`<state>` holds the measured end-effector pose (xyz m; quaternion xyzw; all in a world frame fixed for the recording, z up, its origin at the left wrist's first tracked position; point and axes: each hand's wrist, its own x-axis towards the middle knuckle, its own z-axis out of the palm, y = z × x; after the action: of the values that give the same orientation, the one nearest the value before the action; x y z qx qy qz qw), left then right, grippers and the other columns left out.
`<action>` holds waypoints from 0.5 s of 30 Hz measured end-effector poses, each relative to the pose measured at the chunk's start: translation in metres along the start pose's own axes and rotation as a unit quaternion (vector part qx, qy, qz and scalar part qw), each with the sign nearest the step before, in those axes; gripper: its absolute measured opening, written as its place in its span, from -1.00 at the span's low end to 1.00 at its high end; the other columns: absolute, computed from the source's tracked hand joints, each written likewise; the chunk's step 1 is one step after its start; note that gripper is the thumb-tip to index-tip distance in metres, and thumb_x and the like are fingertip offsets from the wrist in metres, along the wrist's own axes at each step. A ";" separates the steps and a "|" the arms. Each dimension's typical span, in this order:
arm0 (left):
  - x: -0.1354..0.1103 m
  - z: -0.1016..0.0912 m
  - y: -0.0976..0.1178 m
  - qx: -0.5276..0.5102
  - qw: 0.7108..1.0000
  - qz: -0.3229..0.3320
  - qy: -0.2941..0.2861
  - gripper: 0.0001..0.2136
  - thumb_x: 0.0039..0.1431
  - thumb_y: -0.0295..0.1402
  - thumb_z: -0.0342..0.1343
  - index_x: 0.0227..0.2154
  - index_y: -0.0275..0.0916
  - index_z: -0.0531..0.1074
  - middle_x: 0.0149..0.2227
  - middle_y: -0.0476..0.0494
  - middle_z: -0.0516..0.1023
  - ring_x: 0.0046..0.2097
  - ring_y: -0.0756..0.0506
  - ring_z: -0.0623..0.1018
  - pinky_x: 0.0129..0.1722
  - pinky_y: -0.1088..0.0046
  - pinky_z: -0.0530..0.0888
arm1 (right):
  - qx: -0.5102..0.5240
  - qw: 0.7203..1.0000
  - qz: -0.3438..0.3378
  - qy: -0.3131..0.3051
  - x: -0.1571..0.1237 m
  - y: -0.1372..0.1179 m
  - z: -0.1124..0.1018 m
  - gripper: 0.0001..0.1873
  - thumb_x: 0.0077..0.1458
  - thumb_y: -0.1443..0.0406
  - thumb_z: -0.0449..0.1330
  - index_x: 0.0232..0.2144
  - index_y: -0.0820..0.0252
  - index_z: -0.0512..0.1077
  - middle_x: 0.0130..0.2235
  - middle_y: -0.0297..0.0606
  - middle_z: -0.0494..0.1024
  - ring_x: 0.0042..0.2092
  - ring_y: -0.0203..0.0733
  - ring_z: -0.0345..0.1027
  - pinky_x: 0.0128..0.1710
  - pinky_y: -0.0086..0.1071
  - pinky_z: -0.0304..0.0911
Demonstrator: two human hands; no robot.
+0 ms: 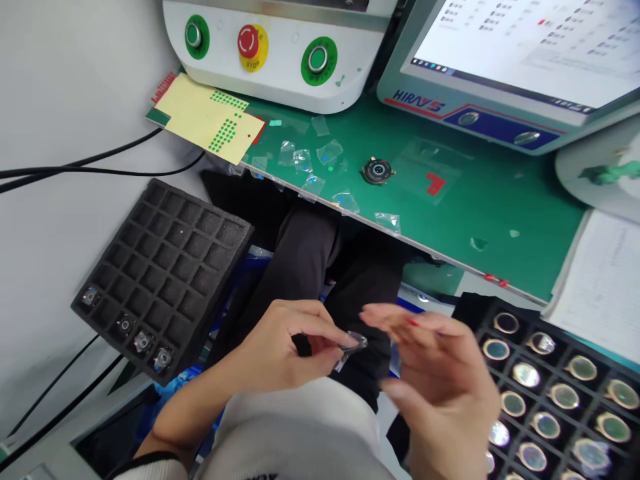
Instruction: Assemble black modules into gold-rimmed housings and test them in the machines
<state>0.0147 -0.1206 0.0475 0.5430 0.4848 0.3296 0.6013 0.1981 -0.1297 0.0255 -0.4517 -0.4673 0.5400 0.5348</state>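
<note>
My left hand [285,347] is closed in a pinch over my lap, holding a small clear film piece [353,345] between thumb and fingers. Just to its right my right hand [440,380] is motion-blurred, with fingers stretched out, their tips close to the film. A round dark watch-like part [378,171] lies on the green mat [475,200] above. Several peeled clear film scraps [320,167] are stuck along the mat's near edge.
A black foam tray [165,267] on the left holds a few parts in its near cells. Another black tray [550,393] at right is full of round lenses. Machine panel with green buttons [318,60] and red stop button [249,41], monitor [525,47], yellow sticker sheet [210,117], papers [605,287].
</note>
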 end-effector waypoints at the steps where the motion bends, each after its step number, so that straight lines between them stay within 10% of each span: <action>1: 0.000 0.000 0.000 0.011 1.000 0.001 -0.003 -0.79 0.08 -0.58 0.16 -0.29 -0.28 0.66 -0.40 -0.09 0.56 -0.47 0.05 0.49 -0.48 0.58 0.40 | -0.040 0.999 0.005 -0.014 0.000 -0.001 0.002 -0.56 0.03 0.39 0.39 -0.06 0.10 0.37 -0.16 -0.21 0.64 -0.13 -0.16 0.56 -0.07 -0.32 0.48; 8: 0.004 -0.004 -0.001 0.050 0.998 0.023 -0.043 -0.84 0.19 -0.51 0.16 -0.29 -0.23 0.65 -0.38 -0.09 0.59 -0.43 0.03 0.52 -0.45 0.59 0.42 | -0.091 0.995 0.028 -0.043 0.008 -0.008 0.000 -0.87 0.08 0.39 0.35 -0.34 0.13 0.46 -0.41 -0.35 0.66 -0.38 -0.19 0.61 -0.37 -0.48 0.53; 11: 0.005 -0.012 -0.008 0.043 0.999 -0.002 0.011 -0.84 0.19 -0.47 0.15 -0.28 -0.22 0.64 -0.40 -0.08 0.58 -0.43 0.02 0.54 -0.45 0.60 0.45 | -0.161 0.982 -0.027 0.093 0.027 0.001 -0.022 -0.85 0.08 0.32 0.37 -0.30 0.15 0.46 -0.45 -0.33 0.64 -0.42 -0.15 0.60 -0.39 -0.41 0.53; 15: 0.005 -0.021 -0.017 0.088 0.990 -0.029 0.109 -0.83 0.21 -0.43 0.10 -0.32 -0.19 0.62 -0.42 -0.04 0.57 -0.40 0.00 0.56 -0.40 0.58 0.47 | -0.403 0.846 -0.214 0.276 0.081 0.040 -0.058 -0.84 0.11 0.21 0.33 -0.32 0.15 0.46 -0.40 -0.23 0.64 -0.37 -0.10 0.58 -0.28 -0.24 0.51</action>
<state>-0.0052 -0.1121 0.0305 0.5404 0.5903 0.3248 0.5040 0.2477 -0.0475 -0.0226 -0.6466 -0.5621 0.0288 0.5149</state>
